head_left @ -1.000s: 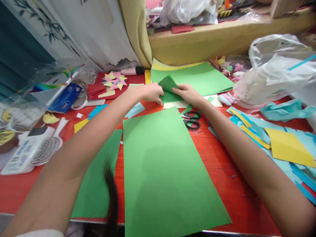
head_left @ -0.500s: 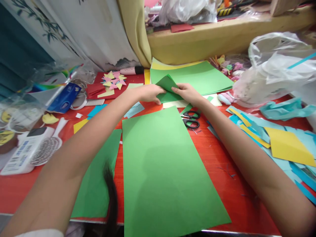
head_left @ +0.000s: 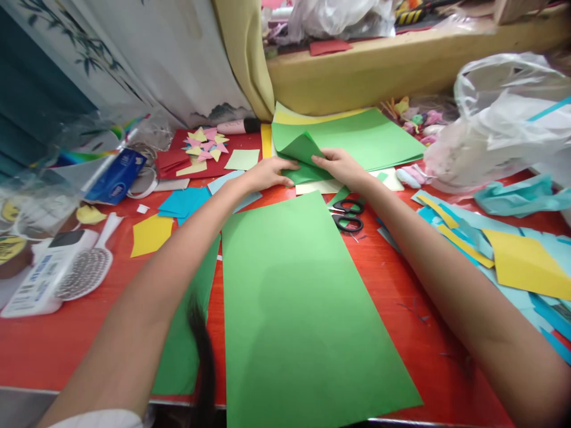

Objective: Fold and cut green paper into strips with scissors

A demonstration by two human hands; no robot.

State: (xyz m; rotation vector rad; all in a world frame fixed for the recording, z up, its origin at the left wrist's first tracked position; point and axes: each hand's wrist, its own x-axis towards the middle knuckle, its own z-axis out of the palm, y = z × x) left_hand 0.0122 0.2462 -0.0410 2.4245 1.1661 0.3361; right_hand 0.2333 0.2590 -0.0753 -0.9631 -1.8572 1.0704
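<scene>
The left hand (head_left: 267, 173) and right hand (head_left: 341, 166) are pinched on opposite edges of a folded green sheet (head_left: 303, 157), which is held just beyond the scissors (head_left: 347, 215), half raised, apparently so that its flap can be creased.

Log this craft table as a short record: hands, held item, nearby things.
left hand: pinches the left edge of the folded green paper piece
right hand: grip on the same piece's right edge
nearest sheet: large green paper sheet, flat on the red table
beside right wrist: black-handled scissors
right side: yellow paper square on blue scraps
</scene>
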